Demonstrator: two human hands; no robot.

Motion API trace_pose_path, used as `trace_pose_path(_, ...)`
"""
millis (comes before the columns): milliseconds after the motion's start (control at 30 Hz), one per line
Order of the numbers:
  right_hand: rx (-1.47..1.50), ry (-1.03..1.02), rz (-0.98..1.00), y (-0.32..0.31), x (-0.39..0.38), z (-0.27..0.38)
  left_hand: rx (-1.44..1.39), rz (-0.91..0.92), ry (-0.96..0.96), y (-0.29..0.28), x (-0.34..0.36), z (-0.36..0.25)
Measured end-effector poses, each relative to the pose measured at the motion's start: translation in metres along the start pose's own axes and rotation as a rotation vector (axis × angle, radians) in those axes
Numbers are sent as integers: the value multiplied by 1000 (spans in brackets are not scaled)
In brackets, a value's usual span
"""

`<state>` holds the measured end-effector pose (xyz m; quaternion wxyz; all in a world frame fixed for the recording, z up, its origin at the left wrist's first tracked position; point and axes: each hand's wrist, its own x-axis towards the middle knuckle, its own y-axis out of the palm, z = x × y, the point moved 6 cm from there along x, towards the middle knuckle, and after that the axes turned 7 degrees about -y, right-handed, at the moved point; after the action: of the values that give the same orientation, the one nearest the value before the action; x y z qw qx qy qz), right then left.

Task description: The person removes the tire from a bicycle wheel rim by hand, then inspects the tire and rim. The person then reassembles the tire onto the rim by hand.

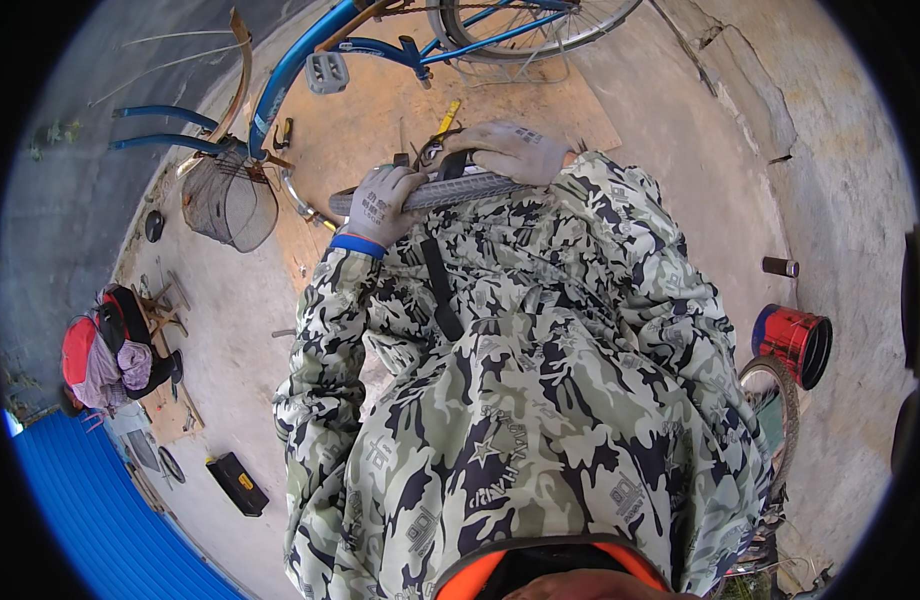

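Note:
A bicycle tyre (460,192) with grey-black tread lies across in front of my body, close against the camouflage jacket. My left hand (383,205), in a pale grey work glove with a blue cuff, is closed round the tyre's left part. Also gloved, my right hand (520,152) is closed at its right part, fingers bent over the far side. Dark curved material shows between the hands; whether it is the inner tube I cannot tell. Just beyond lies a yellow-handled tool (448,117).
A blue bicycle frame (280,85) with a wire basket (230,205) stands ahead, over a wooden board (370,110). Right are a red bucket (795,345) and another bicycle wheel (780,400). Left are a loaded stool (120,350) and a black box (237,484).

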<state>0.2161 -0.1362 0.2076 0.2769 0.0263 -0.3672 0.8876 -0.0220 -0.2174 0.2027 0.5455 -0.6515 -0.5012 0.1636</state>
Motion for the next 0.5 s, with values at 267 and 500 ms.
trace_pose_path(267,180,372,547,46,25,-28,-5,56,6,3,-30,-11)
trace_pose_path(500,-193,111,434,33,25,-34,81,16,53,21,-32,2)
